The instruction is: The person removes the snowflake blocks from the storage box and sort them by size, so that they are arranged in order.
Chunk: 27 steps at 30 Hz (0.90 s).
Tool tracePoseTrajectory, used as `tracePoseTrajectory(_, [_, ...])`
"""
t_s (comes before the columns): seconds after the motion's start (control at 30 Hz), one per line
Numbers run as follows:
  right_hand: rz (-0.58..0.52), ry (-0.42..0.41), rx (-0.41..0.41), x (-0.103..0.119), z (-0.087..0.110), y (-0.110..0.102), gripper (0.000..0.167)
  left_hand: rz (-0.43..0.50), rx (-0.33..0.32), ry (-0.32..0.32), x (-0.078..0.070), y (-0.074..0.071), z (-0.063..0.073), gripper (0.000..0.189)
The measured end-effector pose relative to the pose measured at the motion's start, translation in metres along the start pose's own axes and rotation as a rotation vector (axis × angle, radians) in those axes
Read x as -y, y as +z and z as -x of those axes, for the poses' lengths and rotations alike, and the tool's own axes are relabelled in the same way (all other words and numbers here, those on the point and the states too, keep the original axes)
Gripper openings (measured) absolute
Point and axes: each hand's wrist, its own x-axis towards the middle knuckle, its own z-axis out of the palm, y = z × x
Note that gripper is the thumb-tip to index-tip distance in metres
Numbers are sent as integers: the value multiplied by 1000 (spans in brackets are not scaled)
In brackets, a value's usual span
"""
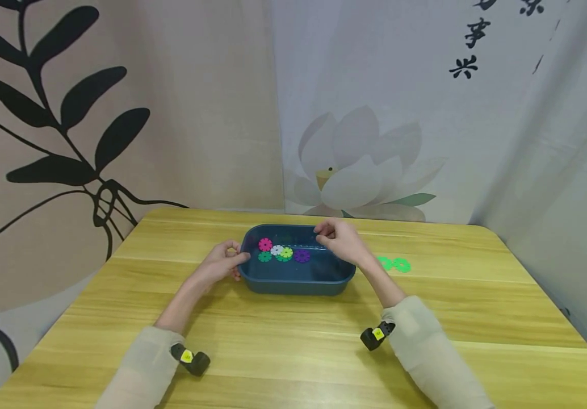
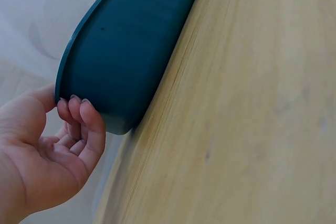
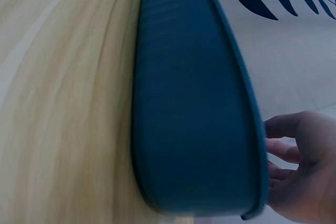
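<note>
A dark blue plastic tub (image 1: pixel 298 288) stands on the wooden table. Several small notched plastic discs lie inside it, toward the left and middle: a pink disc (image 1: pixel 265 244), a white one, a yellow-green one, green ones and a purple disc (image 1: pixel 301 255). My left hand (image 1: pixel 220 262) grips the tub's left end, thumb over the rim and fingertips against the outer wall in the left wrist view. Over the tub's right part hovers my right hand (image 1: pixel 343 241), fingers loosely bent, nothing visible between them. In the right wrist view the rim partly hides its fingertips (image 3: pixel 281 150).
Two bright green discs (image 1: pixel 402 265) lie on the table (image 1: pixel 283 346) right of the tub, beside my right forearm. A printed curtain (image 1: pixel 212 113) hangs along the table's back edge. Both sleeves carry a small black wrist camera (image 1: pixel 373 336).
</note>
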Motion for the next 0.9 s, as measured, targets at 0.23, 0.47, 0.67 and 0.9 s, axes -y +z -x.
tracePoseTrajectory(0.23, [15,-3,73,1,-10,18,21,1,-1,1,2,0,-1,18])
tracePoseTrajectory(0.47, [89,66,109,-4,-19,37,22,14,2,4,5,-1,-2,17])
tracePoseTrajectory(0.67, [128,116,127,-7,-25,49,28,19,2,3,6,0,-2,16])
tracePoseTrajectory(0.9, [219,125,158,-10,-25,52,29,21,1,2,4,-1,-2,17])
